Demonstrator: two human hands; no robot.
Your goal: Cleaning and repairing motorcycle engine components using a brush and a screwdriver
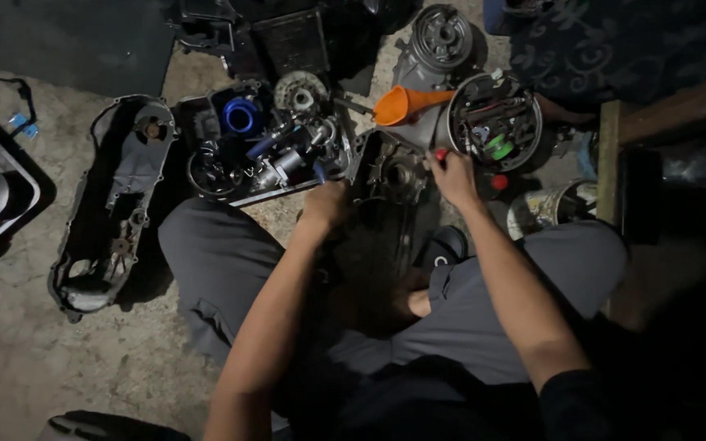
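I squat on a concrete floor over a dark engine crankcase [392,175] lying between my knees. My left hand [326,204] rests on the near left edge of the casing, fingers curled over it. My right hand [452,174] is closed around a tool with a red handle [440,154], held at the casing's right rim. The tool's tip is hidden behind the hand.
A tray of engine parts with a blue ring [239,115] sits just beyond. An orange funnel [406,104], a round bowl of small parts [494,121], a long black engine cover [116,204] at left, and a tin can [545,208] at right surround me.
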